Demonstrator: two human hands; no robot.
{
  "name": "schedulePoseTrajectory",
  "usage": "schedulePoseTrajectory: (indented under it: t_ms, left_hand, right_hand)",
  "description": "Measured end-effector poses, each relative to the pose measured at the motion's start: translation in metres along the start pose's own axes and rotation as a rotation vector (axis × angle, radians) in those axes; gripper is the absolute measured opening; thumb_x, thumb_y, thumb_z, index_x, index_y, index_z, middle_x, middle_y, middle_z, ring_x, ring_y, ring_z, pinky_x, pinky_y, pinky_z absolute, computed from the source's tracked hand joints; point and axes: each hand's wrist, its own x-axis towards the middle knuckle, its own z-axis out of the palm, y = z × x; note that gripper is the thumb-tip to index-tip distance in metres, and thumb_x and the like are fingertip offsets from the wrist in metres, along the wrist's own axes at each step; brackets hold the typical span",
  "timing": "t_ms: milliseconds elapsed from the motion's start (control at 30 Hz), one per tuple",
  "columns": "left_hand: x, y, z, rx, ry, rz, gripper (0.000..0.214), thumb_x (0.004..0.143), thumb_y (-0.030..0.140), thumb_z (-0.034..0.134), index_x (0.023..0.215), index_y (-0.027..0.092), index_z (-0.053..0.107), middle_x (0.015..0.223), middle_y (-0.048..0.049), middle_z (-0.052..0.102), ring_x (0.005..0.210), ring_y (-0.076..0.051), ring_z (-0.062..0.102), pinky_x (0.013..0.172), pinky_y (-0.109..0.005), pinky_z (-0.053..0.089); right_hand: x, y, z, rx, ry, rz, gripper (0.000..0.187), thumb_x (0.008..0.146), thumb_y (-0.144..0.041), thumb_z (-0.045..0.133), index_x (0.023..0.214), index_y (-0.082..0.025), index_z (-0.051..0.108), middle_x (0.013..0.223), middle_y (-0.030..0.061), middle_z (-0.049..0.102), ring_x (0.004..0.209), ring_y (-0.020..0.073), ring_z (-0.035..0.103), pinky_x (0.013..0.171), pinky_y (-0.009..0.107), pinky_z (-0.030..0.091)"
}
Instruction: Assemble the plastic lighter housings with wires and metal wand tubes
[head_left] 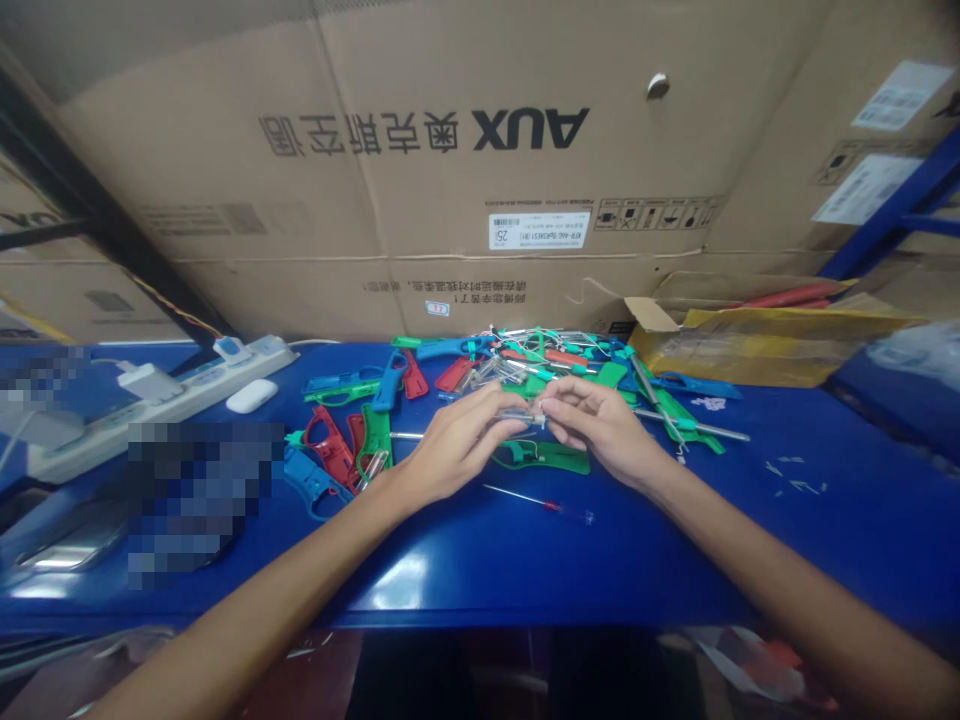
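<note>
My left hand [466, 440] is closed around a thin metal tube [407, 436], whose end sticks out to the left of the fingers. At the fingertips of my right hand [604, 428] is a small white piece [541, 410], pinched at the tube's other end; its exact shape is too small to tell. Just below the hands lies a green plastic handle shell [551, 456]. Nearer the table's front rests a screwdriver [551, 505] with a red and clear handle. Behind the hands, a pile of metal tubes with wires [544, 350] is partly hidden by the fingers.
Blue, red and green handle shells [322, 480] lie to the left. A power strip [169, 410] and a white earphone case [251, 396] sit farther left. An open carton [750, 345] stands back right. Small white pieces [799, 478] are scattered right. Large cardboard boxes [420, 210] form the back.
</note>
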Motion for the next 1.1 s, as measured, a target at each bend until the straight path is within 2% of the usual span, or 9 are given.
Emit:
schedulePoseTrajectory:
  t_ms: [200,467,833,1100]
  left_hand:
    - [0.0,-0.003,0.0,-0.015,0.044,0.004,0.021,0.107,0.031,0.044,0.116,0.021,0.061,0.101,-0.0028,0.064,0.091,-0.015,0.061,0.082,-0.028,0.047]
    - [0.001,-0.004,-0.001,0.0,0.022,-0.002,0.022,0.107,0.032,0.044,0.116,0.02,0.06,0.1,-0.0031,0.065,0.091,-0.015,0.063,0.082,-0.029,0.048]
    - [0.0,-0.005,-0.001,0.037,0.029,0.047,0.024,0.107,0.033,0.042,0.118,0.02,0.059,0.098,-0.0035,0.064,0.088,-0.015,0.062,0.079,-0.029,0.049]
    - [-0.002,-0.008,0.004,0.095,0.043,0.03,0.022,0.108,0.034,0.041,0.108,0.02,0.059,0.095,-0.0026,0.064,0.086,-0.015,0.064,0.075,-0.028,0.048]
  right_hand:
    - [-0.001,-0.001,-0.005,0.002,-0.059,-0.06,0.022,0.089,-0.042,0.071,0.092,-0.021,0.067,0.06,-0.0044,0.061,0.046,0.0067,0.044,0.043,0.021,0.029]
    - [-0.002,-0.001,-0.006,-0.04,-0.067,-0.064,0.018,0.09,-0.039,0.071,0.089,-0.022,0.068,0.061,-0.0042,0.061,0.047,0.0063,0.043,0.044,0.022,0.029]
    - [-0.004,-0.004,-0.009,-0.082,-0.113,-0.076,0.017,0.091,-0.037,0.07,0.089,-0.02,0.067,0.065,-0.0031,0.064,0.047,0.006,0.047,0.044,0.021,0.036]
    - [-0.006,-0.005,-0.011,-0.12,-0.135,-0.019,0.021,0.09,-0.039,0.07,0.092,-0.018,0.068,0.065,-0.0023,0.066,0.042,0.0064,0.052,0.041,0.02,0.039]
